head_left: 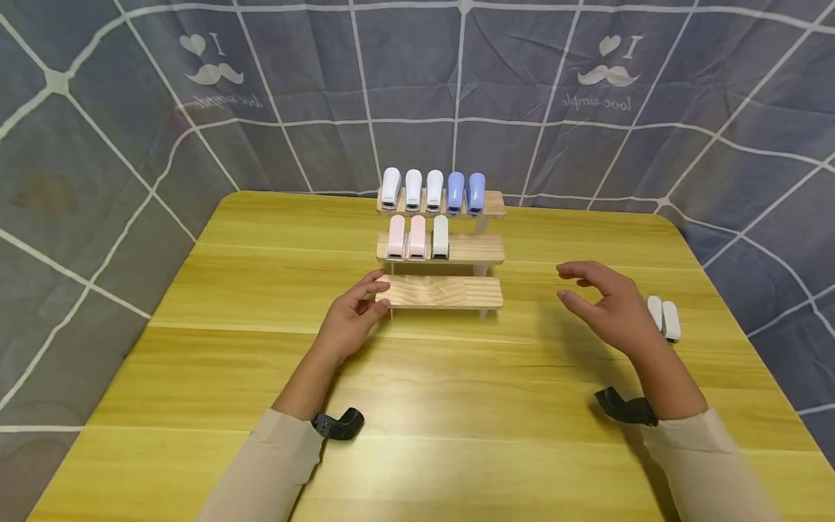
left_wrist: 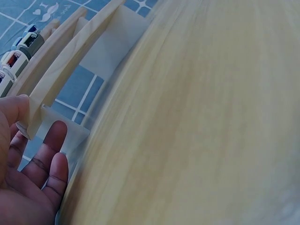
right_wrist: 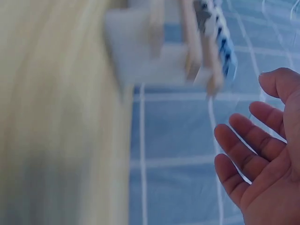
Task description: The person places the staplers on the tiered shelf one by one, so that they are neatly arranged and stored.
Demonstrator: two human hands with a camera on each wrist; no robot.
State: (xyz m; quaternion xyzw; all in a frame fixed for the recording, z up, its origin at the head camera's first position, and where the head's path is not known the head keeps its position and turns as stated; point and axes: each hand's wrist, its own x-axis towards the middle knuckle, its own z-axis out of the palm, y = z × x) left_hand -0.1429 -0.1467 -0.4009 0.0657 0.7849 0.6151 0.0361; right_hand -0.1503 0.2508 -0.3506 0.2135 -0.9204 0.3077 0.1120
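Note:
My left hand [head_left: 346,320] holds the left end of the lowest board of a three-tier wooden display rack [head_left: 443,292]. In the left wrist view the thumb [left_wrist: 18,108] lies on the board's end, with other fingers below it. My right hand [head_left: 609,308] hovers over the table right of the rack, fingers relaxed and apart, holding nothing. Three white mini staplers [head_left: 413,190] and two blue ones [head_left: 476,193] stand on the top tier. The middle tier carries two pink staplers [head_left: 396,237] and one pale grey-green stapler [head_left: 440,237]. Nothing stands on the lowest board.
Two white staplers [head_left: 670,321] lie on the table beyond my right wrist, partly hidden by it. The wood-grain table [head_left: 457,406] reaches back to a grey-blue cloth [head_left: 417,80] with white lines. Clear supports [left_wrist: 115,44] carry the boards.

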